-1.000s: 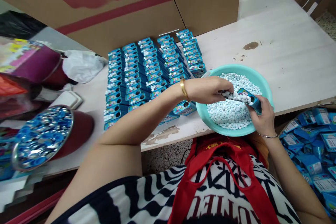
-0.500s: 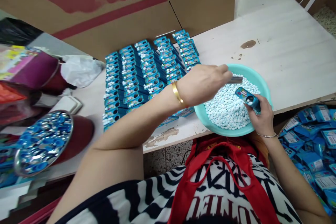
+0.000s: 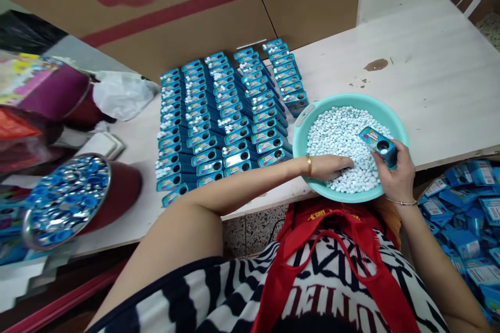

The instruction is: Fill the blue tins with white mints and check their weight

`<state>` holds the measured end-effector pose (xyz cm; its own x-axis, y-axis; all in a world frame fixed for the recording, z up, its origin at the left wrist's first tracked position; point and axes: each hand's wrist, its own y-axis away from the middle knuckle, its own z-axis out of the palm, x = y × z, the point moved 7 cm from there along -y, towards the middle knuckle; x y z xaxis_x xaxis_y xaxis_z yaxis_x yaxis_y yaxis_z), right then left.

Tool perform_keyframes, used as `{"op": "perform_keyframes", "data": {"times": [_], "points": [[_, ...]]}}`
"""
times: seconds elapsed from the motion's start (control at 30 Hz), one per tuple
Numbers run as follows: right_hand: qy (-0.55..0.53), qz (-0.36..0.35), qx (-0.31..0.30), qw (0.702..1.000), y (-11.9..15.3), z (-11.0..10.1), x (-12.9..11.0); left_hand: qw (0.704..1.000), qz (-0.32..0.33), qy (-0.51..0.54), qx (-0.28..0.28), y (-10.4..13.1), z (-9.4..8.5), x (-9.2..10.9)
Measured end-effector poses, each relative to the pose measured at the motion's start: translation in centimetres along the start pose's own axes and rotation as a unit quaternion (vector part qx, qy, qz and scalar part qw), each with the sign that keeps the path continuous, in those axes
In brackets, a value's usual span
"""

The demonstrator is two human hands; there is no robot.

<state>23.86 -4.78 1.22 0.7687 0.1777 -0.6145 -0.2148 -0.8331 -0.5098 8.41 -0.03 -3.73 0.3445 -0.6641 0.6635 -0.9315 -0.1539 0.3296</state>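
Note:
A turquoise plastic basin [image 3: 399,114] holds a heap of small white and pale-blue candies [image 3: 344,130]. My left hand [image 3: 330,167], a gold bangle at its wrist, reaches down into this heap. Its fingers are curled together and partly buried, so what they grip is hidden. At the basin's right side my right hand [image 3: 398,174] is closed around a small blue box [image 3: 378,144]. That box is tilted, with its printed end up and a dark round hole in which a white candy shows.
Rows of upright blue boxes [image 3: 234,109], many topped with white candies, stand left of the basin. A large carton [image 3: 312,0] is behind them. A red-sided pot [image 3: 123,192] of shiny blue-and-silver pieces stands left. More blue boxes [image 3: 464,213] are piled lower right.
My left hand has come down from above the basin into the candies; the metal piece it held is out of sight. My right hand holds the blue box in nearly the same place.

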Motion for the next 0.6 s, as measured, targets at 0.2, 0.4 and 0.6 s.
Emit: {"op": "perform_keyframes", "data": {"times": [0.2,0.4,0.6], "points": [[-0.002,0.002,0.003,1.0,0.0,0.0,0.0,0.988,0.064,0.138,0.034,3.0,-3.2,0.4],[-0.004,-0.027,-0.016,1.0,0.0,0.1,-0.2,0.993,0.052,0.052,0.097,6.3,-9.7,3.3],[-0.015,-0.04,-0.035,0.998,0.1,0.4,-0.4,0.99,0.001,-0.107,0.089,5.2,-13.4,6.0]]}}
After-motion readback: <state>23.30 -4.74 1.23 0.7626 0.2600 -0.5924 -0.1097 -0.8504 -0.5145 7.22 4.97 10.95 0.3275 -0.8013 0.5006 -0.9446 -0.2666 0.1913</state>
